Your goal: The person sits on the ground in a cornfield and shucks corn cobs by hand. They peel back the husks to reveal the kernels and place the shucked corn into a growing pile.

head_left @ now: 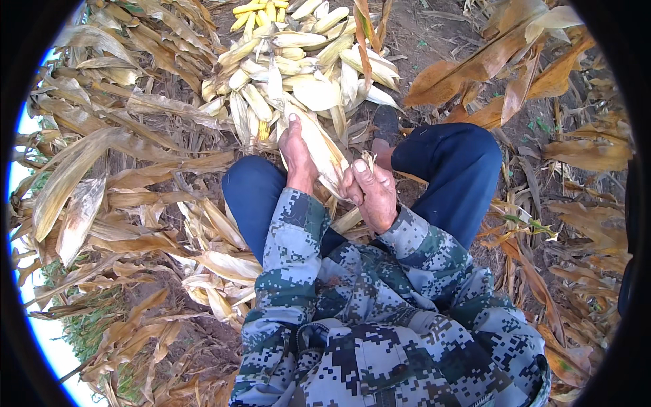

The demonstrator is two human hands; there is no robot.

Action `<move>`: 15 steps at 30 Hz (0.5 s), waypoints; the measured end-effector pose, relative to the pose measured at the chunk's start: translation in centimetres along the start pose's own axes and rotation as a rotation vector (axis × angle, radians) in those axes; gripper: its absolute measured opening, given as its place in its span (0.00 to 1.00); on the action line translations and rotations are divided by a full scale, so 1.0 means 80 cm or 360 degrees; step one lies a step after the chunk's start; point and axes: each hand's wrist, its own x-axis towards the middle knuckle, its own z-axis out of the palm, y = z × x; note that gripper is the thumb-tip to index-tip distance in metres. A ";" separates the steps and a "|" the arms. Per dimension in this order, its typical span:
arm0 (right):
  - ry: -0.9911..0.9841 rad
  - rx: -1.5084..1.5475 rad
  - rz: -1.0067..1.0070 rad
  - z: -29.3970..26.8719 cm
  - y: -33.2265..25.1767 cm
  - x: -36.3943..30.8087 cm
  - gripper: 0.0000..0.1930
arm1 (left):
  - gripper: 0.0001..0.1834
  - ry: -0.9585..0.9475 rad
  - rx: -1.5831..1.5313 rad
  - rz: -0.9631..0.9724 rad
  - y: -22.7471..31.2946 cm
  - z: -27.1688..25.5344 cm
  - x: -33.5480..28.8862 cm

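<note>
Between my knees I hold an ear of corn [321, 144] still wrapped in pale, papery husk, slanted with its lower end toward the right. My left hand [297, 157] is closed round its left side, the thumb pointing away from me along the husk. At the lower end my right hand [371, 190] is closed, its thumb pressed over a short stub of stalk or husk that sticks up by the fingers. Just beyond the ear lies a heap of unhusked corn ears [302, 61]. At its far edge are several bare yellow cobs [261, 13].
Dry corn stalks and leaves [88, 163] cover the ground on the left. Brown leaves [475, 74] arch in at the upper right. Loose husks [220, 264] lie beside my left leg. A dark shoe [385, 125] is next to the heap, on bare soil [434, 41].
</note>
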 end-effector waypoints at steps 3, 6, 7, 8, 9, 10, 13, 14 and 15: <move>-0.0079 -0.0132 0.0104 -0.009 -0.010 -0.048 0.24 | 0.24 0.0210 -0.0110 0.0047 0.016 -0.016 0.029; -0.0105 -0.0333 0.0236 -0.021 -0.029 -0.090 0.24 | 0.24 0.0189 -0.0147 -0.0030 0.023 -0.019 0.056; -0.0113 -0.0361 0.0260 -0.024 -0.030 -0.101 0.24 | 0.24 0.0179 -0.0117 -0.0022 0.026 -0.019 0.055; -0.0165 -0.0309 0.0315 -0.031 -0.033 -0.107 0.22 | 0.26 0.0154 -0.0083 0.0003 0.029 -0.018 0.053; -0.0194 -0.0310 0.0293 -0.030 -0.034 -0.110 0.22 | 0.28 0.0083 -0.0097 -0.0027 0.032 -0.018 0.050; -0.0225 -0.0311 0.0271 -0.028 -0.037 -0.112 0.21 | 0.29 0.0011 -0.0111 -0.0057 0.034 -0.019 0.046; -0.0277 -0.0303 0.0278 -0.034 -0.026 -0.114 0.19 | 0.32 -0.0325 -0.0137 -0.0053 0.042 -0.012 0.030; -0.0295 -0.0253 0.0312 -0.037 -0.023 -0.111 0.19 | 0.32 -0.0458 -0.0143 -0.0036 0.044 -0.007 0.026; -0.0320 -0.0195 0.0352 -0.038 -0.022 -0.108 0.19 | 0.32 -0.0496 -0.0187 -0.0002 0.045 -0.005 0.022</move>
